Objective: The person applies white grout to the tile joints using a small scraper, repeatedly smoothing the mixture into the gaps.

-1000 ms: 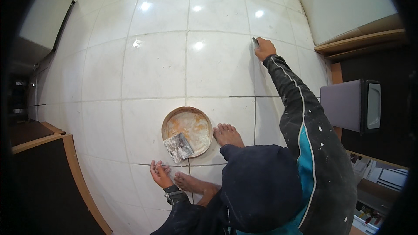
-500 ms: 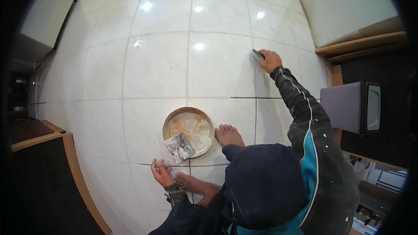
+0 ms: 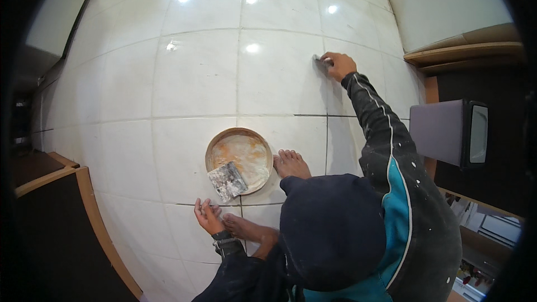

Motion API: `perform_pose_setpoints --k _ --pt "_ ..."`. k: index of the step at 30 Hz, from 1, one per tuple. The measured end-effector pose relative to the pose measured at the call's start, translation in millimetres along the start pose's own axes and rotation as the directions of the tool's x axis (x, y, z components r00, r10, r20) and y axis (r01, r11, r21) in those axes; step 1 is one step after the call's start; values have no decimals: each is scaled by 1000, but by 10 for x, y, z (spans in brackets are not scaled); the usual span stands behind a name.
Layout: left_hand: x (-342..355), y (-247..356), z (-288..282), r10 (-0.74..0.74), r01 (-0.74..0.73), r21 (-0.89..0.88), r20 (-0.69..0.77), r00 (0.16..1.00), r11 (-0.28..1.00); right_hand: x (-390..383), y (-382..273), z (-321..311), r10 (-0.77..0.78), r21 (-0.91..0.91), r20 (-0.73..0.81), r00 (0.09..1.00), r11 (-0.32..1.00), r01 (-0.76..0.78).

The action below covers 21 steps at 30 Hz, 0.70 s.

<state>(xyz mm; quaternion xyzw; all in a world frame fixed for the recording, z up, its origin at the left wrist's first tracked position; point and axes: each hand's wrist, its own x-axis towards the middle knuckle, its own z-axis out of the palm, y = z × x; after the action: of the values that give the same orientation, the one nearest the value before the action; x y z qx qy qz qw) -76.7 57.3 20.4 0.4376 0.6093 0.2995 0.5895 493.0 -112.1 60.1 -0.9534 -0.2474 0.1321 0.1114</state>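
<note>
My right hand [image 3: 340, 66] reaches out on a stretched arm and pinches a small flat grey scraper [image 3: 320, 64]. Its blade is set against the white tiled floor [image 3: 196, 72], close to a joint between tiles. Low in the picture, my left hand [image 3: 208, 216] hovers near the floor, fingers loosely bent and apart, with nothing visible in them. Just beyond it stands a round shallow pan [image 3: 208, 154], smeared inside with whitish and orange residue. A square plate [image 3: 227, 182], mottled grey and white, leans across the pan's near-left rim.
Bare feet are beside the pan. Some tile joints near me are dark; those farther off are pale. At right are a grey-mauve bin-like box [image 3: 437, 132] and a wood-edged cabinet [image 3: 464, 56]. A dark wood-edged unit [image 3: 50, 235] stands at lower left.
My right hand has moved slightly left and farther away with the scraper, whose blade now shows flatter. The whole view has shifted a little; my left hand stays beside the pan.
</note>
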Motion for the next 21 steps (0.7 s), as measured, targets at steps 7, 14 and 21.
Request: perform_pose_setpoints --k 7,14,21 --pt "102 1 37 17 -19 24 69 998 1000 -869 178 260 -218 129 82 972 970 207" --pt "-26 140 117 21 -24 64 46 999 998 -1598 148 385 -203 62 100 974 978 197" --pt "18 146 -77 67 -68 83 7 998 994 -1522 291 215 -99 272 133 986 960 60"
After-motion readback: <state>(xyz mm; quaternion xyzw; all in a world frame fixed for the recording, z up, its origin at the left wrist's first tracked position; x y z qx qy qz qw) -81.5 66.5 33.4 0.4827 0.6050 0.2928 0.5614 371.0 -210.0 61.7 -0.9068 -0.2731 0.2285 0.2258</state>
